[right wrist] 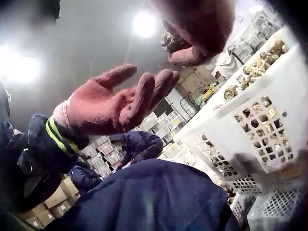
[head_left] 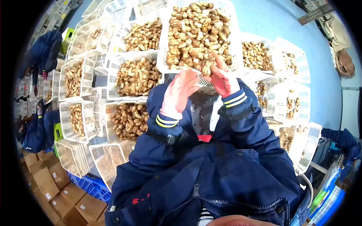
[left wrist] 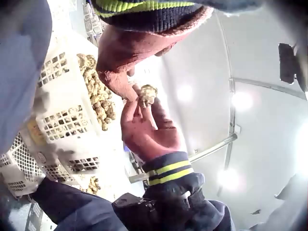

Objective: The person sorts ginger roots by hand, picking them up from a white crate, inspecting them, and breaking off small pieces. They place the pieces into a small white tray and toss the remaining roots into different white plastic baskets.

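Observation:
Over the near edge of a large white crate heaped with brown-and-cream mushrooms, my gloved right hand pinches one stubby mushroom between thumb and fingers. In the left wrist view, the held mushroom stands up from the fingers of the right hand. My left hand, in a pink glove, is just left of it, palm turned inward and fingers extended. The right wrist view shows the left hand with lightly bent fingers and nothing in them.
More white crates of mushrooms stand left and right of the large one. Empty crates are stacked at lower left, near cardboard boxes. Other people in dark jackets work at far left.

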